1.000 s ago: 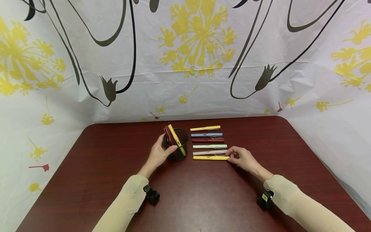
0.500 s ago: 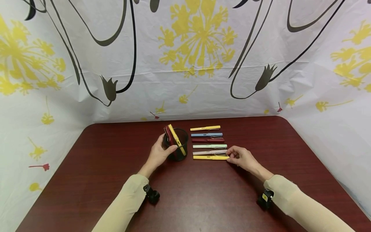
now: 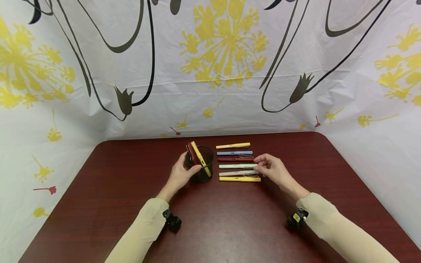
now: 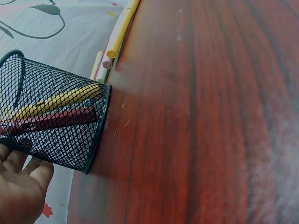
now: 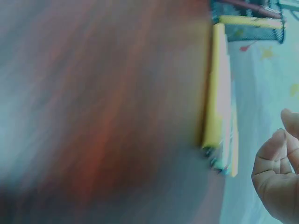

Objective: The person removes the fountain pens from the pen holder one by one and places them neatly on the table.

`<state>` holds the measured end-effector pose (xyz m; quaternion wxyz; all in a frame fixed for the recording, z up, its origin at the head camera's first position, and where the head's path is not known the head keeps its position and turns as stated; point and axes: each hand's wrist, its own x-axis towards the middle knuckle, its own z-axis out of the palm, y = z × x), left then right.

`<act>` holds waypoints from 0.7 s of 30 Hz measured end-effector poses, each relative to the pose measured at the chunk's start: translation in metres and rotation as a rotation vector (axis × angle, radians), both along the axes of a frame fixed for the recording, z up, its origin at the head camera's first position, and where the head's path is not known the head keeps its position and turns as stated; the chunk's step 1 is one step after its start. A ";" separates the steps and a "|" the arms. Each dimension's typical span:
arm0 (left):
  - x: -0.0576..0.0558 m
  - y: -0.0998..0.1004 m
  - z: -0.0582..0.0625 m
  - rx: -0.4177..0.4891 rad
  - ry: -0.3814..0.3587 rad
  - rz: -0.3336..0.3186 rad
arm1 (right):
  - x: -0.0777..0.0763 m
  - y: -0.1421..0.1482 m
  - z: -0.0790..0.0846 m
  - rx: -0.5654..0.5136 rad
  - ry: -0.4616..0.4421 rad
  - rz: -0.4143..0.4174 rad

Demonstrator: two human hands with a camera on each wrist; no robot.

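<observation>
A black mesh pen cup (image 3: 205, 175) stands on the table at centre-left, with my left hand (image 3: 182, 171) gripping its left side. Leaning in the cup are a yellow pen (image 3: 200, 155) and a dark red pen (image 4: 70, 118). To the right of the cup several pens lie in a row: yellow (image 3: 232, 145), blue (image 3: 234, 153), dark red (image 3: 235, 159), mint green (image 3: 236, 166), pale pink (image 3: 236, 172) and yellow (image 3: 238, 179). My right hand (image 3: 273, 170) hovers by their clip ends, fingers loosely bent, holding nothing. In the right wrist view it is apart from the pens.
The dark red wooden table (image 3: 210, 223) ends at the back against a white cloth (image 3: 158, 106) with yellow and grey flower prints. A small black camera (image 3: 172, 221) is strapped to the left wrist, another (image 3: 297, 218) to the right.
My right hand has left the end of the front yellow pen and moved up and away, toward the mint green and dark red pens. My left hand and the cup stay still.
</observation>
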<state>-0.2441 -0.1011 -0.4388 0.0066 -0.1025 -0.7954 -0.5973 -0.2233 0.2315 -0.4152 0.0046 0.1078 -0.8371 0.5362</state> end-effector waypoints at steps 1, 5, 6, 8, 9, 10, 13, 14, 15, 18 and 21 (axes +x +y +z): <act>0.000 0.000 0.000 0.001 -0.002 -0.002 | -0.001 -0.005 0.003 -0.020 0.001 -0.002; 0.000 0.000 0.001 0.007 -0.008 -0.010 | -0.006 -0.025 0.013 -0.114 -0.014 0.001; 0.000 -0.001 0.000 0.010 -0.001 -0.014 | -0.007 -0.031 0.015 -0.139 -0.017 0.004; 0.003 0.000 0.005 0.013 0.003 -0.023 | -0.010 -0.042 0.018 -0.185 -0.026 0.011; 0.005 0.000 0.009 0.013 0.000 -0.029 | -0.011 -0.047 0.020 -0.207 -0.030 0.014; 0.006 0.000 0.009 0.017 0.001 -0.032 | -0.013 -0.052 0.022 -0.219 -0.031 0.015; 0.006 0.000 0.010 0.015 -0.005 -0.031 | -0.019 -0.068 0.029 -0.248 -0.032 0.025; 0.006 0.000 0.010 0.015 -0.014 -0.028 | -0.022 -0.073 0.031 -0.255 -0.028 0.030; 0.004 0.000 0.006 0.011 -0.005 -0.021 | -0.024 -0.078 0.033 -0.263 -0.028 0.037; 0.001 0.000 0.001 0.005 0.001 -0.007 | -0.030 -0.093 0.039 -0.279 -0.035 0.060; 0.001 0.001 0.001 0.005 0.005 -0.001 | -0.036 -0.107 0.044 -0.281 -0.045 0.081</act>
